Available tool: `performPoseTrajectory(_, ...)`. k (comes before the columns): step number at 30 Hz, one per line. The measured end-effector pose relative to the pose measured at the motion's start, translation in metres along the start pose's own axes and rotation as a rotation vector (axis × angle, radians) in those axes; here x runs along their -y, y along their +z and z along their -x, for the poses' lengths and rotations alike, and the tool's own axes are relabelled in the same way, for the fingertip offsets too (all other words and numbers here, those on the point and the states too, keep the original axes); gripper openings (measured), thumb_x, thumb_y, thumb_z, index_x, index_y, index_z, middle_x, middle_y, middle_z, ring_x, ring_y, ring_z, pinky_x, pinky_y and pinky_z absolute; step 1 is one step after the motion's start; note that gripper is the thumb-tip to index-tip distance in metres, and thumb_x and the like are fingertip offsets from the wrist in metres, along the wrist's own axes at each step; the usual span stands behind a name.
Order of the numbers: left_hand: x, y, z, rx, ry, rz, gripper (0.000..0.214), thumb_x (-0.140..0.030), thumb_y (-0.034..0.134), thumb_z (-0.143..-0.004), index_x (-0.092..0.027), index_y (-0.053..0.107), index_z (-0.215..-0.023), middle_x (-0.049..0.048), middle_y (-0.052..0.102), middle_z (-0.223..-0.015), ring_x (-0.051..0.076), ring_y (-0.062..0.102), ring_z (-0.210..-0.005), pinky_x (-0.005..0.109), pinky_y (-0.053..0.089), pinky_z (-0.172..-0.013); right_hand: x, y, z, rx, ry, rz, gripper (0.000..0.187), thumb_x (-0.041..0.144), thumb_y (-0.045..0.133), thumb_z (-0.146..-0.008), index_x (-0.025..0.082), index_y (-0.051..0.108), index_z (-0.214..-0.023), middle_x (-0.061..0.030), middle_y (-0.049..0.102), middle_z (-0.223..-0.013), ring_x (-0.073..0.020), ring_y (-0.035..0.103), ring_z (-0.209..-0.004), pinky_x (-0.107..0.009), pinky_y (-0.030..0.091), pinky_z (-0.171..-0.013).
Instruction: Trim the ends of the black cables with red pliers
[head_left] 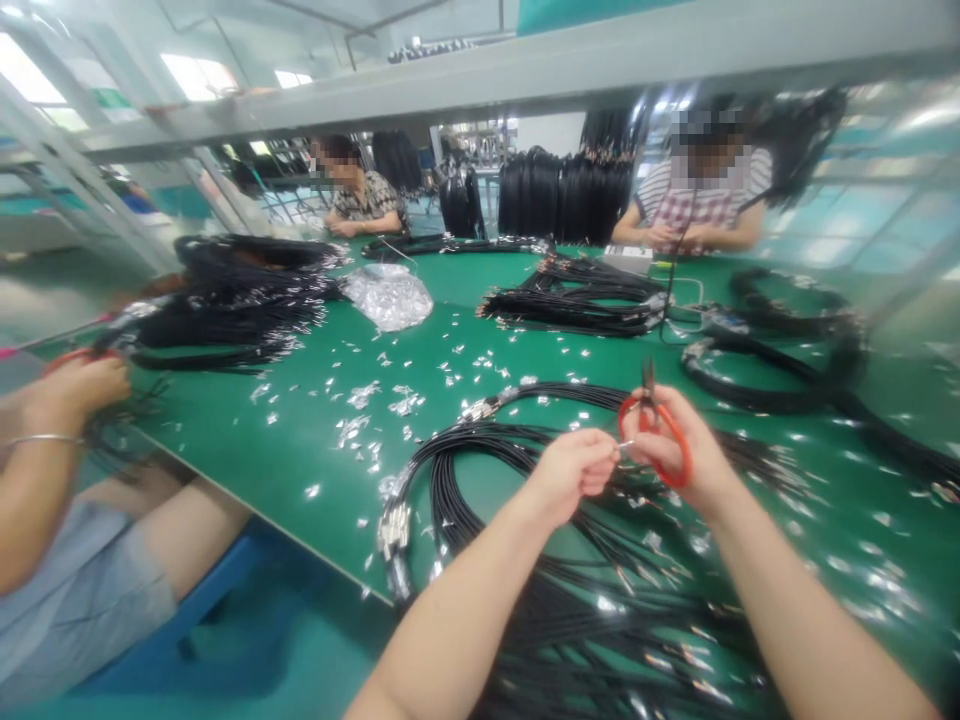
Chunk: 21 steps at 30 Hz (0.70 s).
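My right hand (686, 435) is closed around scissors (681, 455) with red-orange handles, their dark blades pointing up. Close to its left, my left hand (574, 470) pinches a thin black cable whose small silvery end (624, 444) sticks out between the two hands. The right thumb reaches near that tip; whether it touches is unclear. Beneath both hands lies a coiled bundle of black cables (465, 470), with shiny metal connectors (394, 530) at its left. More loose cable ends (660, 660) fan out below my arms.
Silvery scraps (360, 395) litter the green table (247, 430). A clear bag (390, 297) and cable bundles (577, 300) lie farther back. Cable coils (772, 370) are at right. A co-worker's hand (94, 385) holds red-handled scissors at left; two people sit across. A metal beam (480, 80) runs overhead.
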<state>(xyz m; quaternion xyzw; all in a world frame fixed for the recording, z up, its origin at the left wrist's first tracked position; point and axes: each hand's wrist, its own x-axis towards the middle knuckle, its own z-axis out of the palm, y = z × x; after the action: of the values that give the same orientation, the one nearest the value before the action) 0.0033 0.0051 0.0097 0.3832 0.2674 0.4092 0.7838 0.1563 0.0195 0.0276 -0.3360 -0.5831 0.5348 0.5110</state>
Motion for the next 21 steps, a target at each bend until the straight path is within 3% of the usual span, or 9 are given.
performPoseTrajectory(4,0.001,0.002,-0.002,-0.116,0.032,-0.075,0.023,-0.034,0.060,-0.068,-0.014,0.050,-0.068,-0.0070,0.035,-0.048,0.003,0.026,-0.040,0.019,0.015,-0.041,-0.009,0.004,-0.001,-0.120,0.000,-0.033,0.039,0.018,0.068,-0.066,0.025,0.047,-0.098,0.0057,0.056,-0.064,-0.0083,0.047,-0.046,-0.023,0.037,-0.047)
performPoseTrajectory(7,0.008,0.007,-0.003,-0.259,0.179,-0.273,0.019,-0.032,0.060,-0.069,-0.015,0.052,-0.069,-0.0044,0.044,-0.053,0.004,0.034,-0.043,0.018,0.024,-0.042,-0.005,0.009,0.001,-0.172,-0.010,-0.023,0.035,0.017,0.068,-0.065,0.023,0.047,-0.093,0.0071,0.054,-0.059,-0.0074,0.045,-0.044,-0.021,0.034,-0.044)
performPoseTrajectory(10,0.015,0.006,-0.003,-0.325,0.310,-0.428,0.015,-0.030,0.058,-0.070,-0.016,0.054,-0.070,-0.0044,0.047,-0.055,0.005,0.037,-0.044,0.019,0.028,-0.044,0.000,0.013,0.004,-0.189,-0.012,0.007,0.033,0.018,0.066,-0.066,0.023,0.046,-0.091,0.0079,0.051,-0.056,-0.0070,0.042,-0.043,-0.020,0.033,-0.043)
performPoseTrajectory(21,0.014,0.001,-0.003,-0.283,0.287,-0.547,0.020,-0.031,0.051,-0.076,-0.016,0.056,-0.065,-0.0044,0.043,-0.049,0.007,0.035,-0.045,0.020,0.028,-0.047,0.006,0.018,0.006,-0.164,0.014,0.137,0.033,0.027,0.067,-0.066,0.022,0.045,-0.089,0.0057,0.056,-0.059,-0.0098,0.052,-0.045,-0.025,0.045,-0.048)
